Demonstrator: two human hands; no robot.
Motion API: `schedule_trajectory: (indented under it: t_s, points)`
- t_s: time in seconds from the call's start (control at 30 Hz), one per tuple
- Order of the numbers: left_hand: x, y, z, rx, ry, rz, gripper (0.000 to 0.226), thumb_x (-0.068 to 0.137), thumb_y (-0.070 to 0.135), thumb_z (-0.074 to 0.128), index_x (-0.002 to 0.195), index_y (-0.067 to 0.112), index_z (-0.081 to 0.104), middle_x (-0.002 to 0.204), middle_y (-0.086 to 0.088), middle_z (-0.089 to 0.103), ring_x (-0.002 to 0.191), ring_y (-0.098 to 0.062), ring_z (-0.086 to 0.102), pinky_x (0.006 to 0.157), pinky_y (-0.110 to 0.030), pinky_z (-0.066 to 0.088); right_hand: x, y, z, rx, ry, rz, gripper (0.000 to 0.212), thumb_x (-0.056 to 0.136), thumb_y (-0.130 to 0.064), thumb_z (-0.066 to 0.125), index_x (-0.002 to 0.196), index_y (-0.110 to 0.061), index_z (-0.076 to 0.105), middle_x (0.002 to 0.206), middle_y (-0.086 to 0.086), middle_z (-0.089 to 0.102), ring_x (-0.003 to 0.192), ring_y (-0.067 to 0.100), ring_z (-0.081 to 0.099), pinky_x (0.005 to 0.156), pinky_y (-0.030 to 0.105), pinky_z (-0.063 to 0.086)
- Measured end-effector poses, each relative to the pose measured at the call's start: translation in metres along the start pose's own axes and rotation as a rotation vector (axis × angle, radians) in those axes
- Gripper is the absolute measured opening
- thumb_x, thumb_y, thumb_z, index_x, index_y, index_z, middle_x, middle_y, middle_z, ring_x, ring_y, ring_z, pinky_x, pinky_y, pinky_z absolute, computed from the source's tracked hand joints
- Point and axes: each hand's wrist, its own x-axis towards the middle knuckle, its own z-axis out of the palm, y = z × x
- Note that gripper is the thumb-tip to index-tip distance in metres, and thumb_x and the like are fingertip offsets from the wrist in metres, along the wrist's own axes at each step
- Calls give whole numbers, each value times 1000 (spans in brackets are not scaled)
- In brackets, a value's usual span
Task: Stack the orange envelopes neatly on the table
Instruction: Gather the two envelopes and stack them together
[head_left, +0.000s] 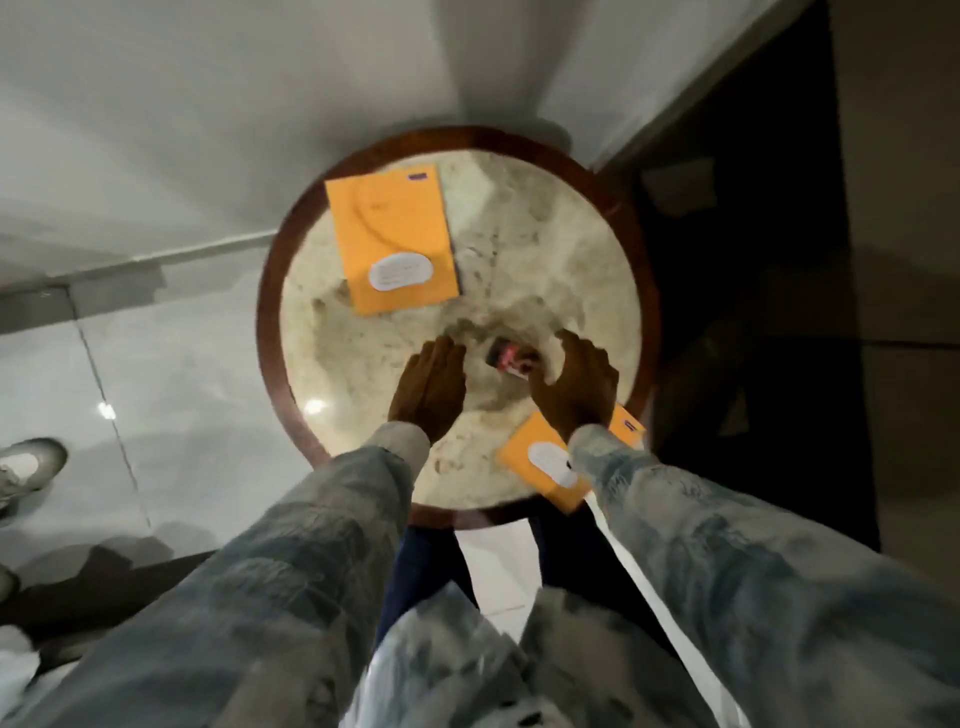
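Here two orange envelopes lie well apart on the round marble-topped table. The larger envelope sits on the far left part of the top, its long axis running away from the person and tilted slightly left, with a white label at its near end. The smaller envelope lies at the near right rim, partly under the right sleeve and overhanging the edge. Both hands hover palm-down between the two, empty and loosely open, flanking a small, blurred pink-and-dark object. The right hand is just beyond the near envelope, so it is the nearer one; the left hand faces the far envelope, ahead and slightly left.
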Motion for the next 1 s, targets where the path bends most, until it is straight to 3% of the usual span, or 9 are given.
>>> schedule_trajectory:
  t_s: [0.23, 0.3, 0.4, 0.57, 0.63, 0.7, 0.77, 0.9, 1.0]
  points:
    - [-33, 88, 88, -150, -193, -26, 53, 99, 21, 58, 147, 3, 45, 153, -23, 43, 128, -44, 52, 99, -51, 50, -62, 115, 35, 225, -62, 698, 85, 83, -46, 76, 150, -8, 38, 150, 21, 49, 137, 43, 47, 110, 56, 43]
    - [-34, 99, 98, -180, -176, -59, 60, 93, 23, 67, 144, 0, 46, 148, -25, 46, 124, -46, 52, 96, -54, 51, -60, 126, 46, 395, -112, 793, 77, 83, -43, 79, 143, -8, 47, 145, 22, 55, 136, 43, 49, 112, 54, 41]
    - [-31, 109, 105, -245, -94, -205, 39, 98, 20, 57, 133, 5, 51, 137, -20, 52, 119, -43, 55, 96, -52, 49, -57, 135, 53, 481, -111, 812, 62, 80, -37, 83, 128, -7, 56, 132, 23, 65, 125, 45, 58, 107, 54, 49]
    - [-34, 105, 92, -457, -3, -279, 25, 101, 23, 56, 119, 5, 56, 122, -17, 60, 106, -39, 61, 90, -50, 54, -62, 123, 28, 413, -76, 634, 63, 81, -43, 82, 128, -10, 55, 128, 18, 70, 119, 42, 65, 103, 52, 51]
    - [-31, 93, 75, -567, 88, -311, 24, 102, 29, 56, 114, 9, 54, 113, -12, 61, 96, -32, 63, 77, -42, 57, -54, 101, 15, 389, -34, 469, 66, 83, -46, 79, 133, -11, 53, 128, 16, 70, 116, 41, 66, 101, 53, 53]
    - [-20, 75, 52, -629, 197, -340, 25, 102, 38, 56, 106, 14, 51, 97, -2, 58, 84, -25, 59, 61, -27, 47, -36, 67, 4, 413, -5, 339, 64, 84, -48, 77, 133, -14, 54, 127, 13, 70, 113, 37, 68, 96, 49, 56]
    - [-3, 47, 22, -678, 327, -370, 28, 101, 41, 55, 100, 14, 50, 86, 5, 52, 79, -23, 55, 57, -24, 38, -9, 24, 0, 445, 33, 226, 57, 83, -44, 79, 127, -15, 58, 121, 12, 72, 108, 34, 69, 88, 44, 58]
    - [32, -18, -37, -712, 520, -370, 28, 102, 31, 59, 102, 3, 55, 93, -11, 61, 85, -30, 58, 73, -41, 47, 50, -66, 7, 422, 67, 0, 49, 81, -35, 78, 122, -12, 63, 118, 12, 74, 108, 34, 68, 89, 45, 59]
    - [57, -60, -64, -680, 569, -433, 32, 101, 29, 60, 106, -2, 57, 105, -22, 66, 97, -38, 63, 85, -50, 53, 91, -121, 20, 348, 22, -98, 42, 81, -34, 75, 116, -13, 65, 114, 11, 73, 106, 33, 67, 83, 35, 54]
